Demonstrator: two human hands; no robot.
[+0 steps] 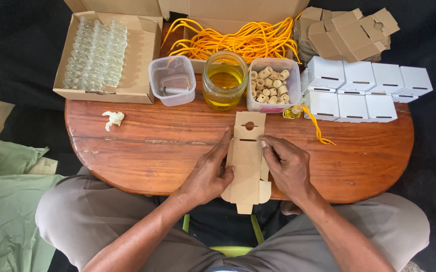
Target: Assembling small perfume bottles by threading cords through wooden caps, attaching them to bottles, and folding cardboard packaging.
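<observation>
A flat, unfolded tan cardboard box blank [247, 151] lies on the wooden table [152, 146], its round hole at the far end. My left hand [210, 174] presses on its left flap with the fingers stretched forward. My right hand [287, 165] rests on its right side, fingertips on the flap's fold. The near end of the blank hangs over the table's front edge above my lap.
Behind the blank stand a glass jar of yellow oil [224, 80], a tub of small cork stoppers [272, 85] and a clear tub [172, 79]. A box of small glass bottles [102, 50] is far left, orange cord [238, 38] behind, folded white boxes [364, 88] and flat blanks [348, 32] right. A crumpled scrap [113, 119] lies left.
</observation>
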